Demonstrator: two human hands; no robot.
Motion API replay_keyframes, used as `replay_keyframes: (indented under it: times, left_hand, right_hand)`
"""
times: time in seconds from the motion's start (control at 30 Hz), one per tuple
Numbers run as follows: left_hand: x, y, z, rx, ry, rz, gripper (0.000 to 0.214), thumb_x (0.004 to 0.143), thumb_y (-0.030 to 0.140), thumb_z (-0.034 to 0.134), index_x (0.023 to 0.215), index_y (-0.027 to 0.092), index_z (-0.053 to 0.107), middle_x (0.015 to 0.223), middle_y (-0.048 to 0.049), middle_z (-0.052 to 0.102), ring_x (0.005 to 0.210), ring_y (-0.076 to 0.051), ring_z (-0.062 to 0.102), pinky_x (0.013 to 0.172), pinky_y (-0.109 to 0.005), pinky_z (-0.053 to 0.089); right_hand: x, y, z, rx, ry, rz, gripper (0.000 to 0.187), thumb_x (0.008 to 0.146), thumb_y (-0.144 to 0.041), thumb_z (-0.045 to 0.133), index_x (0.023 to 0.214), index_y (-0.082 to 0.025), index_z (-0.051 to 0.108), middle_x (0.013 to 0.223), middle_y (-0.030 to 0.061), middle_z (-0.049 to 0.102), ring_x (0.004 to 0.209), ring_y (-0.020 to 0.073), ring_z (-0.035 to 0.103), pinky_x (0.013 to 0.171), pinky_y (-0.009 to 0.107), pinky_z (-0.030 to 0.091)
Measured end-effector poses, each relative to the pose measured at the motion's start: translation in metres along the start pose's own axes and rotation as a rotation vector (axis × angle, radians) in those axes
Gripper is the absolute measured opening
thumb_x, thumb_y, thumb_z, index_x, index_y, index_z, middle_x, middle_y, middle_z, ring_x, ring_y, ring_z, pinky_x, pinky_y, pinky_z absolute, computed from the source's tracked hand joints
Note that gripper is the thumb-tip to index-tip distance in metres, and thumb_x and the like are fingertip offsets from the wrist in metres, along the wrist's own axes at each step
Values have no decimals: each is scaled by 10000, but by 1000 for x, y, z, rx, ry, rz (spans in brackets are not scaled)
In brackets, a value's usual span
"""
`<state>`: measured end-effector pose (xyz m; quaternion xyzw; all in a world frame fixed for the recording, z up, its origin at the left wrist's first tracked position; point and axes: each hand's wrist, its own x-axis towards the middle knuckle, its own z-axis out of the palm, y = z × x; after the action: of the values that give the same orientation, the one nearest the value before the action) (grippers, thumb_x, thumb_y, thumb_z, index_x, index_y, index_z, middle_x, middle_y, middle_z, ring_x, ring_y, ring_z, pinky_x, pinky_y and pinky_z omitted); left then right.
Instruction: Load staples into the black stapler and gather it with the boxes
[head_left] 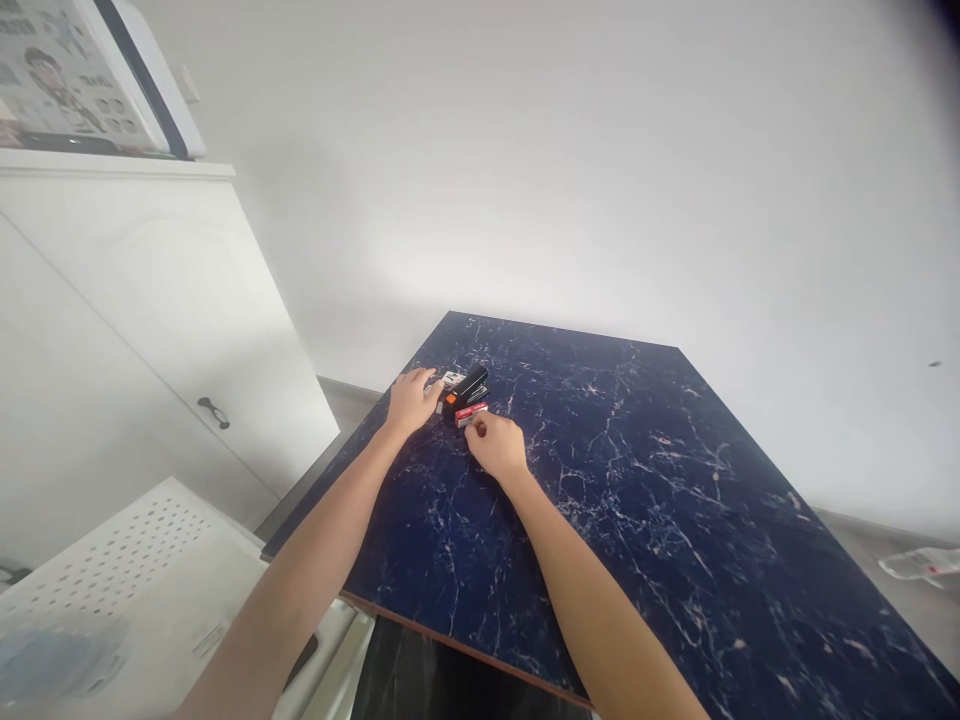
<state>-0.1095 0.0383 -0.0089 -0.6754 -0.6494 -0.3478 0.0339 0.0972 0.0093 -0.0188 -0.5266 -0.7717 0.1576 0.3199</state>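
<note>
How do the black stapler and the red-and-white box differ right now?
Colour: the stapler is black with an orange patch; the box is red and white.
Size: the stapler looks longer than the box.
Pose: the stapler slants more steeply away from the person; the box lies more crosswise.
Shared: both sit close together at the blue marbled tabletop.

- Bare left forearm [330, 545]: reaches from the near left toward the far middle, slanting right.
- Left hand [411, 400]: farther left and slightly farther out, fingers extended, thumb apart from them.
- Bare right forearm [585, 570]: slants left from the near right.
- Right hand [498, 446]: fingers curled inward, thumb drawn close; fingertips partly hidden.
</note>
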Motion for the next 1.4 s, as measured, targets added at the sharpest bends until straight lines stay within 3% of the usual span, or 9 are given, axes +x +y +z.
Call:
replay_keyframes:
  times: [0.13,0.37,0.57,0.77,0.87,1.0,1.13,1.23,1.4]
  left_hand:
    - [-3,-3,12,3,-206,-45,527,1047,446,311,1465,205,523,1542,-113,481,1428,-320,416,1167,-507,338]
    - [8,10,23,-49,-300,13,618,1064,490,156,1507,198,475,1568,-98,451,1500,-256,330,1230,-459,250]
    - [20,10,28,-24,-313,101,520,1016,518,395,1420,248,579,1569,-91,447,1457,-317,397,1204,-487,310]
    - [10,18,20,-73,-349,216,568,960,591,496,1390,236,606,1537,-135,480,1422,-358,444,1167,-533,365]
    - [6,20,15,-76,-340,265,611,950,607,515,1437,242,561,1568,-138,439,1451,-362,404,1185,-555,330]
    - [9,19,14,-128,-360,306,734,880,644,609,1484,240,505,1564,-145,444,1420,-363,450,1128,-486,427]
    - [5,36,15,-171,-420,342,806,816,613,685,1508,254,479,1521,-133,503,1340,-376,527,1032,-445,506]
    - [-13,71,14,-197,-534,445,825,825,592,680,1538,259,432,1557,-129,456,1353,-382,500,1043,-482,492]
    - [-45,122,13,-254,-635,623,672,918,614,563,1499,286,484,1608,-91,384,1471,-382,337,1167,-568,348]
  right_hand:
    - [1,0,4,-57,-38,-180,245,876,-197,579,1085,-231,702,1110,60,702,982,225,619,936,329,427]
    - [3,5,6,-107,118,37,240,879,-179,531,1067,-171,679,1077,121,677,1009,271,579,925,369,425]
    - [16,11,5,128,124,126,202,885,-233,519,1023,-200,663,1025,77,718,992,238,632,921,348,448]
    - [27,21,2,549,351,320,276,889,-337,459,1053,-187,621,1015,98,728,895,216,682,852,331,513]
    - [23,44,-18,652,334,326,329,889,-400,436,1054,-184,622,972,89,728,797,203,679,759,316,536]
    - [-1,116,-76,556,223,223,340,869,-473,549,1031,-202,675,873,46,717,724,185,646,705,298,518]
    - [-32,179,-129,847,348,380,313,786,-488,643,924,-208,657,761,28,661,657,170,601,668,303,512]
    - [-37,186,-139,931,329,402,354,767,-530,670,901,-203,660,759,36,659,654,169,602,657,305,513]
    - [-37,160,-131,686,122,293,627,891,-735,447,872,-169,717,818,78,709,697,188,619,706,321,497]
